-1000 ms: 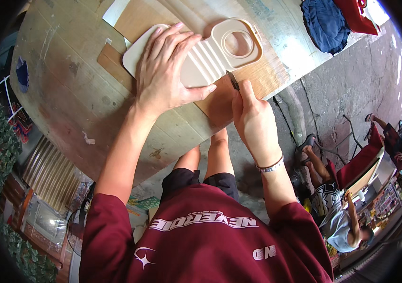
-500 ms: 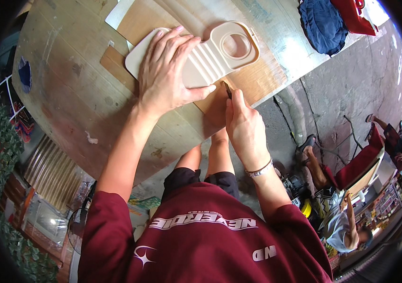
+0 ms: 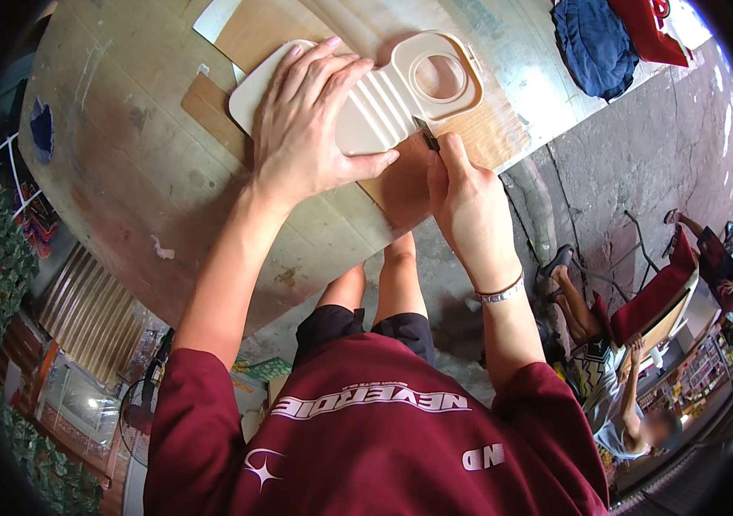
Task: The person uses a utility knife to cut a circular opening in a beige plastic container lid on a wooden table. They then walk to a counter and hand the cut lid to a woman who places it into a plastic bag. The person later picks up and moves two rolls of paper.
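A beige plastic tray [image 3: 381,107] with raised ribs and a round ring-shaped recess lies on a brown wood-grain sheet [image 3: 495,138]. Spread across the tray's left part, my left hand [image 3: 302,120] grips it, fingertips by the far edge and thumb along the near edge. A dark cutter knife [image 3: 428,136] is held in my right hand [image 3: 472,211], fingers wrapped round it. Its blade tip points up and left, at the tray's near edge where the ribbed part meets the ring part. Whether the blade touches the tray or the sheet, I cannot tell.
The worktable [image 3: 126,155] has a small brown piece [image 3: 214,116] left of the tray. Dark blue cloth [image 3: 593,47] and a red bag [image 3: 655,34] lie at the far right. Beyond the table's right edge, a person [image 3: 616,413] sits near a red chair [image 3: 655,288].
My right hand and the knife have moved right and away from me along the tray's near edge. The tray has shifted slightly; my left hand stays on it.
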Tool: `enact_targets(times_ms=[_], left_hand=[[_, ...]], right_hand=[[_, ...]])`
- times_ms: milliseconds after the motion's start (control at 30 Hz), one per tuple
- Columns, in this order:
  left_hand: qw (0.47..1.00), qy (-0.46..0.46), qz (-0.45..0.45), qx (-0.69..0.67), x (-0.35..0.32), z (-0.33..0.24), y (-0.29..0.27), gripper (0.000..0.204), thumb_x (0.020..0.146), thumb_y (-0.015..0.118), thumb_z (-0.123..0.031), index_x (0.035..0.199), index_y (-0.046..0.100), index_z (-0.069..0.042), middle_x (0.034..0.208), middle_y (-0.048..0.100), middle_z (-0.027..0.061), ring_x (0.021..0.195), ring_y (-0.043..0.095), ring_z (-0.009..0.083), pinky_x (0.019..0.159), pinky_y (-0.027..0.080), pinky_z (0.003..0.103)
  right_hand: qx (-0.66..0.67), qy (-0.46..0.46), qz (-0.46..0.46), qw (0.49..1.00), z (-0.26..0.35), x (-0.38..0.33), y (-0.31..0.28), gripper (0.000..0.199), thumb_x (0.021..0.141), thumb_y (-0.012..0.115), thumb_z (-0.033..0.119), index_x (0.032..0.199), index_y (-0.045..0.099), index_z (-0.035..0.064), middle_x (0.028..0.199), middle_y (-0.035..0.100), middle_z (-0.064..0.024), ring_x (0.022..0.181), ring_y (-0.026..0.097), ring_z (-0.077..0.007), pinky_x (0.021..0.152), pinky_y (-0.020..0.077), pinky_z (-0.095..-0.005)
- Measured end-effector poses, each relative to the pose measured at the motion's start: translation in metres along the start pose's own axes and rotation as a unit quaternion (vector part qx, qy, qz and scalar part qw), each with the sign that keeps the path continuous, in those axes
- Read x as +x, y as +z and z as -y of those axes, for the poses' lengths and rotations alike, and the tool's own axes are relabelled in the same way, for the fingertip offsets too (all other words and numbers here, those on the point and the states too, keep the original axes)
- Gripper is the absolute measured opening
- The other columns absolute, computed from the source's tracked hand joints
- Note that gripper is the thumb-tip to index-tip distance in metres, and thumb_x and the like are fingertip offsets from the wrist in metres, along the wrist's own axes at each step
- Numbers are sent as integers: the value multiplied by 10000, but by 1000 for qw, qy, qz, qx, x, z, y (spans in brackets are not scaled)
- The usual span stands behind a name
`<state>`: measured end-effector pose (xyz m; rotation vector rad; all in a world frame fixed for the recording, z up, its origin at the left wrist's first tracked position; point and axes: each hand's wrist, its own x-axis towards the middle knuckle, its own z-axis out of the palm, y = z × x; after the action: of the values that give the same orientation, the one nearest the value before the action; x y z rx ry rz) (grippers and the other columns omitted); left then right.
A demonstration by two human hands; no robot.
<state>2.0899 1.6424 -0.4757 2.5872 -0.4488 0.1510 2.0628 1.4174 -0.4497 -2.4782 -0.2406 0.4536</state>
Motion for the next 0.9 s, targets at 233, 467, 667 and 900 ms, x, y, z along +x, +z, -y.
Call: enact_targets(times_ms=[233,467,667,900], left_hand=[[1000,2,-4,-3,-1,1,2,893,656,880,-503,1381,602,-62,1328,634,105,1392,496,351,1216,324,550],[1000,-8,8,-3,-1,-1,1,896,649,887,-489,1380,602,-56,1337,629,114,1393,495,358,1215,321,561],[1000,-8,15,-6,-2,-1,2,896,642,887,-466,1386,596,-59,1351,621,117,1400,487,362,1222,310,567],[1000,-12,23,-11,-1,0,1,906,632,887,-429,1403,580,-66,1376,608,122,1412,472,365,1231,298,564]], right_hand=[[-10,32,42,999,6,-1,-8,134,1009,590,106,1126,543,58,795,677,-263,768,681,-482,610,543,-533],[-22,63,63,996,2,-10,4,139,1020,592,153,1106,534,61,716,659,-257,702,677,-476,571,544,-543],[10,62,40,997,4,-14,14,142,1031,580,159,1096,518,49,699,653,-249,653,666,-470,546,534,-543],[3,82,49,995,5,-16,16,150,1044,557,180,1097,484,60,699,656,-253,654,664,-480,549,532,-556]])
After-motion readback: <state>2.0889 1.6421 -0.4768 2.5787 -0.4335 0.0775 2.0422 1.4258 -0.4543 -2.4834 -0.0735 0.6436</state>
